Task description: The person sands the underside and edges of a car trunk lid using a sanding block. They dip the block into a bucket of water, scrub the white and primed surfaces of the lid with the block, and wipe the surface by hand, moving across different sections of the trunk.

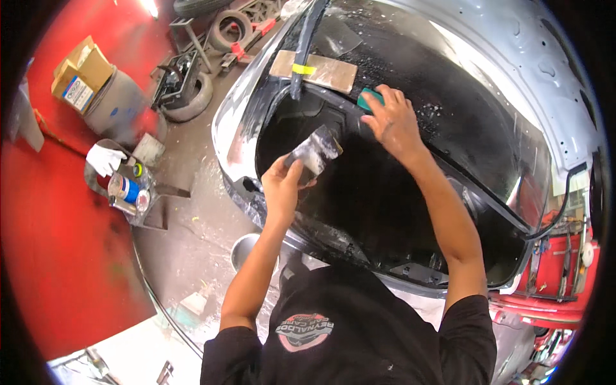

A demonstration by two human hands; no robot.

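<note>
My left hand (283,186) is closed round a dark grey block (314,153) smeared with white, held above the dark open trunk (378,199) of a car. What the block is exactly, I cannot make out. Farther forward and to the right, my right hand (396,122) grips a green pad (370,100), its fingers bent over it, at the lower edge of the rear window (443,83). White specks and drops are scattered over that dark glass. Just left of the pad lies a flat, wood-coloured board (333,73), crossed by a black rubber strip (299,83) with yellow tape.
The raised trunk lid (532,58) stands at the right. On the left, a stool (154,196) carries cans and a white glove (104,159); a drum (119,106) with a cardboard box is behind it. A pale bucket (244,250) sits near my left forearm. Tires (231,31) lie beyond.
</note>
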